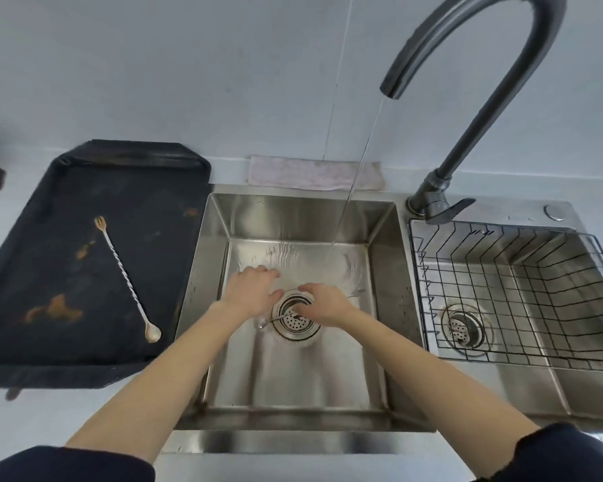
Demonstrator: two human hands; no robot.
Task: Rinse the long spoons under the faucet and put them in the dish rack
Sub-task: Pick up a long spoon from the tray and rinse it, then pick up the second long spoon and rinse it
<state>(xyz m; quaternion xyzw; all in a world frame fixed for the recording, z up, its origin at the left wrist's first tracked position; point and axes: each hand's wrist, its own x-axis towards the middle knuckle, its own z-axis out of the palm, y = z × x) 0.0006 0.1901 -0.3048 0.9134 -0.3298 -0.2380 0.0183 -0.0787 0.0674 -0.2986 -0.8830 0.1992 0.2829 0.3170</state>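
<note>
Even, soft daylight, mild glare on the steel sink [383, 245], wide-angle bending at the edges.

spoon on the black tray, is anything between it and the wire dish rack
Yes: the running water stream and both hands, left hand and right hand, sit over the steel sink basin between the twisted long spoon and the black wire dish rack.

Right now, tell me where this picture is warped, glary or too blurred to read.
Head view: wide-angle bending curves the dish rack and the black tray near the edges; glare and ripples on the wet sink floor hide detail around the long spoon between both hands; the spoon on the tray reads sharply; the sleeves at the bottom corners are soft.
</note>
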